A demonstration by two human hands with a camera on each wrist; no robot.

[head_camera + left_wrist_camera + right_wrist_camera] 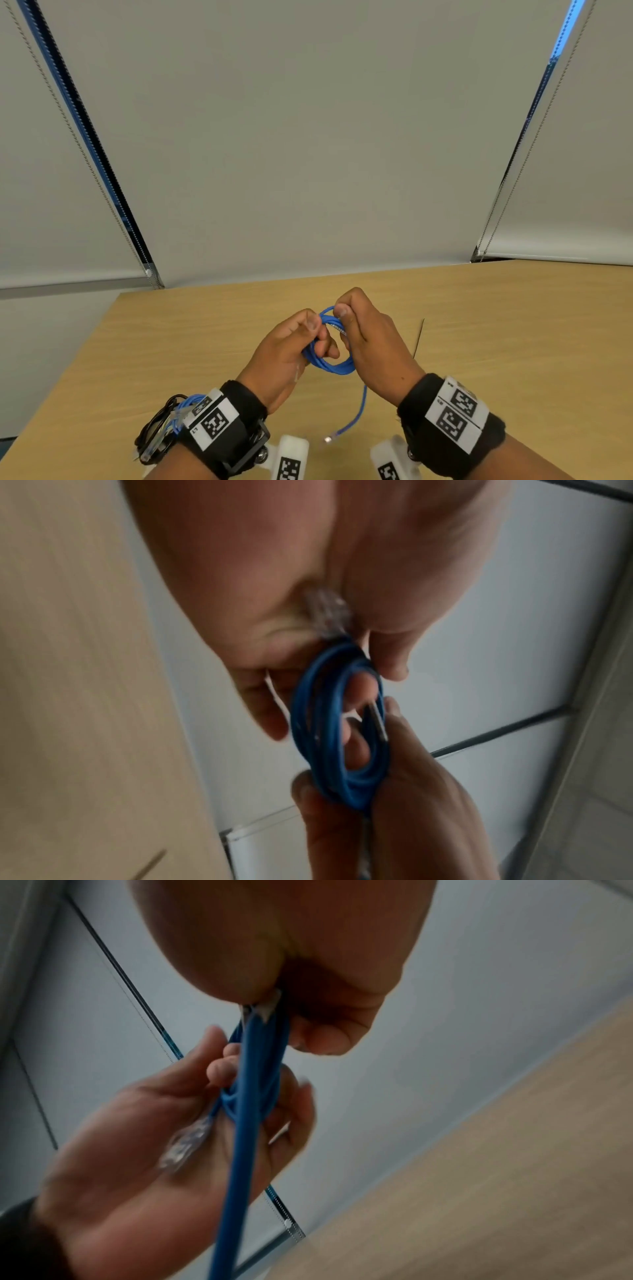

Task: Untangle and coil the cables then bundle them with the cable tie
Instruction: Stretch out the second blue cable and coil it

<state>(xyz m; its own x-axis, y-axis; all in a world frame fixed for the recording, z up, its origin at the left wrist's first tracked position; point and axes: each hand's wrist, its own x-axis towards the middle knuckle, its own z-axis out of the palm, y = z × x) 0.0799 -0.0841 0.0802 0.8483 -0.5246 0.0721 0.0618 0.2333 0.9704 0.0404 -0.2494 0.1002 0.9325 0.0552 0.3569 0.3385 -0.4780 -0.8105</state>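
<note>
Blue cable (337, 366) coil between both hands, above table (513, 342).

Blue coiled cable (330, 364) with clear plastic plug (183, 1146); pale wood-grain tabletop (496, 325); black wristbands (245, 399) bearing black-and-white square-patterned tags (215, 425); grey-white roller blinds (291, 137).

Left wrist tag (215, 425) reads "L1", seemingly; white print on blue cable (337, 327) illegible.
</note>
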